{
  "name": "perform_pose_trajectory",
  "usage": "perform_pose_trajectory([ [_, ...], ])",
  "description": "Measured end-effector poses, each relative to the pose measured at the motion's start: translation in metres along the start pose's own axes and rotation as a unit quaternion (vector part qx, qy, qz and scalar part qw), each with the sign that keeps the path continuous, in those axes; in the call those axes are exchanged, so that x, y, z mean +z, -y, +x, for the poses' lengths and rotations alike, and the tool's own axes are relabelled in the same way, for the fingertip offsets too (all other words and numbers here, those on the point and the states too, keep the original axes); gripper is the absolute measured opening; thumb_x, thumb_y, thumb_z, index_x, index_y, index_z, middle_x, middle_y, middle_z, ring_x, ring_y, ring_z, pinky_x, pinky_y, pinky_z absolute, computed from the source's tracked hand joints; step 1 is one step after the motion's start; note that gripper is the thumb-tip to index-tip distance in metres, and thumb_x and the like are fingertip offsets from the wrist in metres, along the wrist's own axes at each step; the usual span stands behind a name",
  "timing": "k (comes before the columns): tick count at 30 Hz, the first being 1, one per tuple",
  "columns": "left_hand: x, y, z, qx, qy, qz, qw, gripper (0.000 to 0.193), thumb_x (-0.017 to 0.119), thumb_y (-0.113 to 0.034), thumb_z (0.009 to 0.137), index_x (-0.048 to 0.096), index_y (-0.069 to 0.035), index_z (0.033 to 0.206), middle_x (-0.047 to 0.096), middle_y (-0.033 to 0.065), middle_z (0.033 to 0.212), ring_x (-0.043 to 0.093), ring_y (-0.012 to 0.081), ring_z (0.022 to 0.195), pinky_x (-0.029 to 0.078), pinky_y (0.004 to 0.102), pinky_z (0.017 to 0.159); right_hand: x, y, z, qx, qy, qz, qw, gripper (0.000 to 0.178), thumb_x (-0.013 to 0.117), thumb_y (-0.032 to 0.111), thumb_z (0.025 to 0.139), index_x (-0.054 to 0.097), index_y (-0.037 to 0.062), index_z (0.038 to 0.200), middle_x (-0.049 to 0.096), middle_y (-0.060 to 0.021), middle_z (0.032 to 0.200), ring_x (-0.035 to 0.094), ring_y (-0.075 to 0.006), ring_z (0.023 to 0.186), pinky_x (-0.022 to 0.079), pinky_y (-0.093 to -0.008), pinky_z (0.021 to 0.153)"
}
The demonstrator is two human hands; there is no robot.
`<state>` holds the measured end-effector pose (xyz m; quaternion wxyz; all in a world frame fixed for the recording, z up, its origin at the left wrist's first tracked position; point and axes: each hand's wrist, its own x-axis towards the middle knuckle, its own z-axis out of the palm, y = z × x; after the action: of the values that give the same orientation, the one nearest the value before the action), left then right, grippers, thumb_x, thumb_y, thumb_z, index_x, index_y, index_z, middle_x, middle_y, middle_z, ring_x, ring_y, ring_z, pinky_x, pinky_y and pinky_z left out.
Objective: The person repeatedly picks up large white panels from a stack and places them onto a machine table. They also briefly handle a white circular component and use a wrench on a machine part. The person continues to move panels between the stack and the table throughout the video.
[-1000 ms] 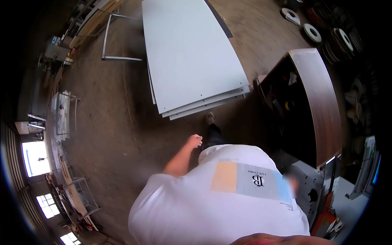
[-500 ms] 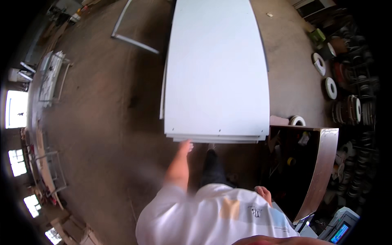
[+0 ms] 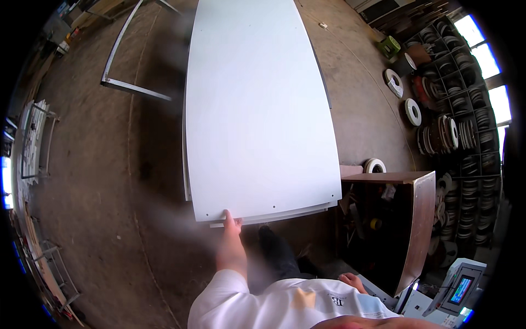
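Observation:
A stack of large white panels [image 3: 263, 120] reaches away from me, its top sheet marked with small dark holes along the near end. My left hand [image 3: 232, 223] grips the near edge of the top panel close to its left corner, thumb on the upper face and fingers going under the edge. Slightly offset lower panels [image 3: 296, 214] show below that edge. Close to my body on the right, my right hand [image 3: 353, 282] looks curled beside a grey machine edge. Whatever it may hold is hidden.
An open brown wooden cabinet [image 3: 422, 230] stands at the right, near a machine with a lit screen [image 3: 461, 289]. Beyond it are rolls of edging [image 3: 412, 112] and a rack of rolls [image 3: 471, 137]. A metal frame [image 3: 131, 88] stands at the far left.
My left hand has come up from just below the stack's near edge to a grip with the thumb on top. The view has shifted, and my right hand stays by my body.

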<state>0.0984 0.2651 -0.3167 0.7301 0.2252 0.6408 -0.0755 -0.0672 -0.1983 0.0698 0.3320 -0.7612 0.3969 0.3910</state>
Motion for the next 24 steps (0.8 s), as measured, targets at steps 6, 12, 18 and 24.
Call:
perform_pose_trajectory([
  [6, 0.003, 0.005, -0.050, 0.057, 0.016, -0.010, 0.998, 0.045, 0.061, -0.055, 0.091, 0.058, -0.012, 0.103, 0.060, 0.0005, 0.084, 0.052, 0.0123, 0.064, 0.036, 0.0249, 0.051, 0.001, 0.021, 0.044, -0.060, 0.036, 0.006, 0.998, 0.034, 0.064, 0.034, 0.090, 0.072, 0.0032, 0.101, 0.072, -0.0084, 0.089, 0.068, -0.0160, 0.082, 0.053, -0.0294, 0.077],
  [12, 0.023, 0.011, -0.146, 0.061, 0.084, 0.031, 0.994, 0.040, 0.051, -0.055, 0.096, 0.055, -0.015, 0.101, 0.053, -0.0014, 0.077, 0.041, 0.0096, 0.053, 0.020, 0.0223, 0.042, 0.034, 0.123, 0.094, -0.122, 0.152, 0.114, 0.974, 0.044, 0.065, 0.042, 0.090, 0.065, 0.0046, 0.113, 0.069, -0.0073, 0.103, 0.064, -0.0164, 0.093, 0.051, -0.0319, 0.080],
  [18, 0.041, 0.047, -0.247, 0.055, 0.149, 0.021, 0.987, 0.041, 0.054, -0.052, 0.095, 0.059, -0.012, 0.106, 0.066, 0.0048, 0.092, 0.058, 0.0139, 0.065, 0.025, 0.0232, 0.043, 0.112, 0.196, 0.104, -0.032, 0.246, 0.391, 0.886, 0.049, 0.066, 0.046, 0.090, 0.059, 0.0080, 0.120, 0.065, -0.0046, 0.109, 0.062, -0.0177, 0.098, 0.050, -0.0343, 0.083],
  [24, 0.082, 0.098, -0.368, 0.082, 0.236, -0.027, 0.968, 0.035, 0.048, -0.047, 0.100, 0.055, -0.014, 0.092, 0.050, -0.0027, 0.073, 0.035, 0.0052, 0.052, 0.018, 0.0193, 0.038, 0.094, 0.210, 0.078, -0.145, 0.221, 0.640, 0.721, 0.034, 0.064, 0.026, 0.094, 0.058, 0.0035, 0.119, 0.063, -0.0072, 0.114, 0.062, -0.0193, 0.103, 0.053, -0.0298, 0.087],
])
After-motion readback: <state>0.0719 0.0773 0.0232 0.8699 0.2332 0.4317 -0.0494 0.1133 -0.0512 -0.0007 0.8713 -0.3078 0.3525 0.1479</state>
